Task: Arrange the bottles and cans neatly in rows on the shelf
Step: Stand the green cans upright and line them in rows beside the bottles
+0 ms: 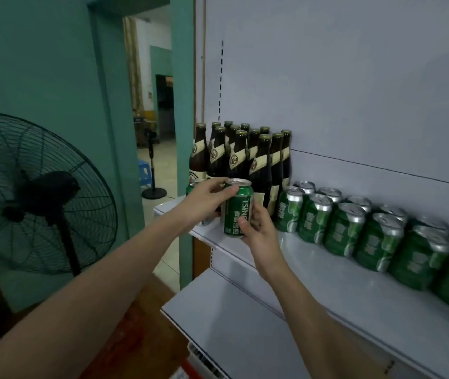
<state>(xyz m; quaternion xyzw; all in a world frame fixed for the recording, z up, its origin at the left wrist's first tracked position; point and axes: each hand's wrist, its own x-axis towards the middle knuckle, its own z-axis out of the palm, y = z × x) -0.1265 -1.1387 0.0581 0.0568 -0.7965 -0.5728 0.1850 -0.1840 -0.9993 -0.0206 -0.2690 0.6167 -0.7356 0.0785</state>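
A green Tsingtao can (pixel 236 212) stands upright near the front left of the white shelf (pixel 341 285). My left hand (pixel 206 199) wraps its upper part from the left, and my right hand (pixel 258 228) grips its lower part from the right. Another green can (pixel 191 187) is partly hidden behind my left hand. Several dark brown bottles (pixel 245 160) with cream labels stand in rows at the shelf's back left. Several green cans (pixel 368 228) form two rows running right along the back.
A lower white shelf (pixel 231 324) juts out beneath. To the left, a large black standing fan (pixel 34 192) is close to my left arm. A teal post (pixel 183 105) borders the shelf's left end, with a doorway beyond it.
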